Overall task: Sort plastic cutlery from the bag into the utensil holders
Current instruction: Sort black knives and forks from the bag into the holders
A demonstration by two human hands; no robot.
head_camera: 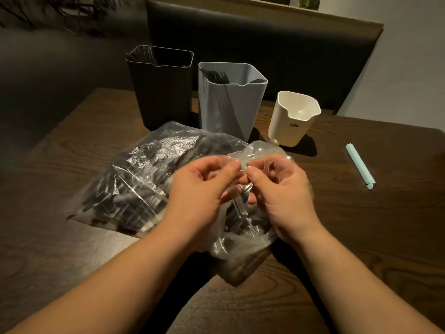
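Head view: the left hand [204, 183] and right hand [280, 186] each pinch the crinkled clear plastic bag [154, 153], grip curled tight. The bag, full of dark cutlery [115, 189], lies on the wood-grain table [361, 225] before a squarish black holder [161, 97], grey holder [228, 107] and cream holder [291, 126].

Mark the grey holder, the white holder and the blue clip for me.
grey holder [228, 109]: head view, on its front wall.
white holder [289, 136]: head view, on its front wall, below the lettering.
blue clip [359, 166]: head view, halfway along it.
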